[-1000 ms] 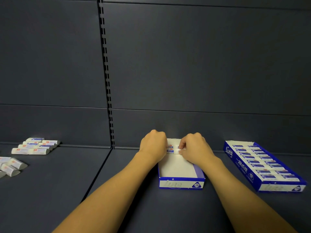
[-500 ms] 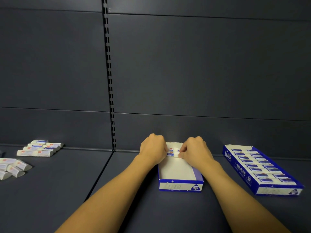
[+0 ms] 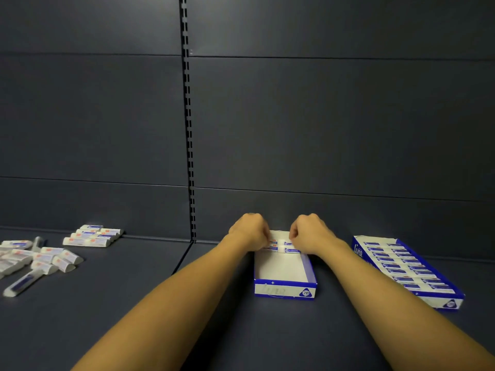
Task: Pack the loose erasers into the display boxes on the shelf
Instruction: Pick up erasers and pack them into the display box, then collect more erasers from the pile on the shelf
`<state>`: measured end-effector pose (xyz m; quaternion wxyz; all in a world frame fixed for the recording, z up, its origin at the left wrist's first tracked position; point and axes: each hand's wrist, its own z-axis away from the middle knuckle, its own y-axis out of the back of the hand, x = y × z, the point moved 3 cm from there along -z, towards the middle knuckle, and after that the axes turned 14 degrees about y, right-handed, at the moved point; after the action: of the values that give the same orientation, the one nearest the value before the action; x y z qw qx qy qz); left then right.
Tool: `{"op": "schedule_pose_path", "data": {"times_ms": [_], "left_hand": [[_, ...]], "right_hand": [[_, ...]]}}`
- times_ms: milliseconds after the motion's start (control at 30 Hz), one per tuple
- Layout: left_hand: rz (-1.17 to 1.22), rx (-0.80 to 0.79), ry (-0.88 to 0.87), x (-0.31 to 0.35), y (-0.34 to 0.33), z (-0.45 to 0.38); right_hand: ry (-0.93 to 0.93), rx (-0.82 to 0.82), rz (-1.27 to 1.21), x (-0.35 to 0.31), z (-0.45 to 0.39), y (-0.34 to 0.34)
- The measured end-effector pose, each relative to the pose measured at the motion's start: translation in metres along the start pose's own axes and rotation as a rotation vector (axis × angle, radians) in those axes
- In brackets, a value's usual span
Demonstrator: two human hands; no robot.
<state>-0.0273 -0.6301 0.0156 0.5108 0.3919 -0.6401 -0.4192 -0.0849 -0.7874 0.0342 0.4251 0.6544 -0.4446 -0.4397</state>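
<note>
A blue and white display box (image 3: pixel 284 290) stands on the dark shelf in front of me, mostly bare inside. A few white erasers with blue sleeves (image 3: pixel 283 246) lie in rows at its far end. My left hand (image 3: pixel 250 231) holds their left ends with curled fingers, and my right hand (image 3: pixel 310 232) pinches their right ends. My fingertips are hidden behind my knuckles. A second display box (image 3: pixel 452 302), filled with several erasers, lies to the right.
Several loose erasers (image 3: pixel 51 259) lie in a heap at the left, with a neat stack of erasers (image 3: pixel 92 235) behind them by the back panel. A slotted upright (image 3: pixel 188 145) divides the dark back wall. The shelf seam (image 3: pixel 182 257) runs toward me.
Both hands stay at the erasers in the far end of the box. My view has tilted and shifted, so more loose erasers show at the left.
</note>
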Motion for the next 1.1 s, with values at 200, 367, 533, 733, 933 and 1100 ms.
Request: {"op": "schedule_pose_path", "data": {"times_ms": [200,367,533,733,933,1100], "left_hand": [[-0.028,0.095,0.084,-0.030,0.048,0.018],[-0.224,0.159,0.307,-0.071,0.078,0.052],[-0.275,0.151,0.395,-0.110,0.093,0.092],[-0.304,0.183,0.422,-0.149,0.120,0.136],[-0.336,0.219,0.435,-0.182,0.146,0.171],[-0.375,0.252,0.427,-0.208,0.167,0.200]], "right_hand": [[0.059,0.005,0.013,-0.003,0.006,0.026],[0.184,-0.032,0.066,-0.035,0.006,0.033],[0.255,-0.061,0.098,-0.074,0.007,0.028],[0.296,-0.109,0.126,-0.121,0.014,0.023],[0.358,-0.129,0.136,-0.180,0.026,0.022],[0.381,-0.133,0.130,-0.232,0.042,0.020]]}}
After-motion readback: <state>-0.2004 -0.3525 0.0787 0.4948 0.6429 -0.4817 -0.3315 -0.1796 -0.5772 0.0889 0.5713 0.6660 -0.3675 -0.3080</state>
